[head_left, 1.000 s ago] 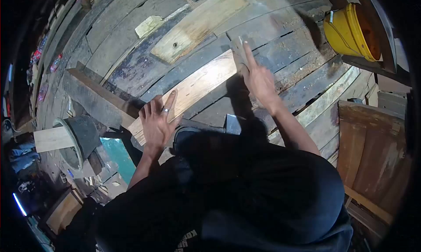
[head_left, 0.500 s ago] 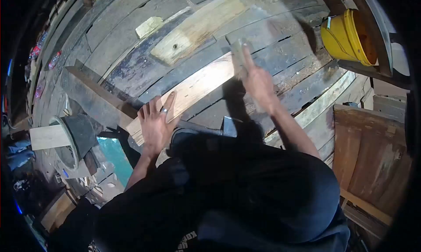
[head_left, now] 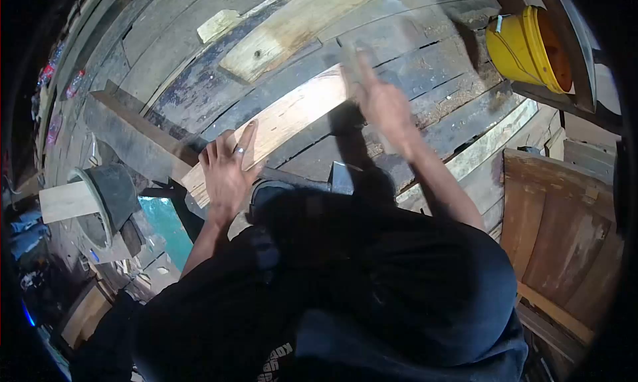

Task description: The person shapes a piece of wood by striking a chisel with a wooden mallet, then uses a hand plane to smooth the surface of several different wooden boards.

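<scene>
A pale wooden board point(head_left: 292, 109) lies at a slant across the planked surface, brightly lit toward its far right end. My left hand point(head_left: 228, 172), with a ring on one finger, presses on the board's near left end, its fingers spread around the edge. At the board's far right end, my right hand point(head_left: 387, 113) is closed on a flat block-like tool point(head_left: 357, 73), blurred by motion, with one finger extended along it. What touches the board beneath the tool is too smeared to tell.
Behind lie a weathered plank with a hole point(head_left: 292, 33) and a small wood offcut point(head_left: 218, 24). A yellow bucket point(head_left: 518, 49) stands at upper right, brown wooden panels point(head_left: 558, 229) at right. At left are a dark bucket point(head_left: 118, 192) and an angled beam point(head_left: 143, 132).
The view has shifted a little, moving the board and both hands slightly left in the picture. My right hand stays at the board's far end with the tool, now more blurred.
</scene>
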Tool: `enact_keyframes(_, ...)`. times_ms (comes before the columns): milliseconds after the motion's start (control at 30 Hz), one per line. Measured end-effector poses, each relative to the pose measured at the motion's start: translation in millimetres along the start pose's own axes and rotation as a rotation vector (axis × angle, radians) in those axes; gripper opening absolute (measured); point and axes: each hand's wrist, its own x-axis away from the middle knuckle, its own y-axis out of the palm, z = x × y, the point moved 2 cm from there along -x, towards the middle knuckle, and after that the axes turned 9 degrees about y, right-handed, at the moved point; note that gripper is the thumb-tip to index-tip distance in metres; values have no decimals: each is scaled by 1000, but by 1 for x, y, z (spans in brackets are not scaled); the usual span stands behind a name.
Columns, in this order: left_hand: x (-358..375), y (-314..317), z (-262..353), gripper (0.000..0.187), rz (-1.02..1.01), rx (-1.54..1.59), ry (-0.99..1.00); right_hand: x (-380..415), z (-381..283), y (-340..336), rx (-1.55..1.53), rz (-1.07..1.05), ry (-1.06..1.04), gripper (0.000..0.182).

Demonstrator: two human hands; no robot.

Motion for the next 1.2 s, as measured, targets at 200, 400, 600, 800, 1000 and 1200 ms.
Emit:
enact_keyframes(200,0,-3,1,90,-43,14,-11,70,-62,44,-135,15,-444,77)
enact_keyframes(400,2,-3,2,89,1,2,-20,-11,11,6,6,31,47,76)
enact_keyframes(600,-2,-2,2,91,-17,-17,6,48,-54,30,-158,-146,-267,77)
enact_keyframes(800,-1,-4,2,93,-39,-25,-8,-1,-3,3,-6,95,-28,77)
enact_keyframes(1000,-2,-3,4,93,-12,-26,-9,22,-31,22,46,-19,-271,80)
enact_keyframes(1200,0,-2,2,87,-64,-13,0,48,-50,19,13,-139,-326,73)
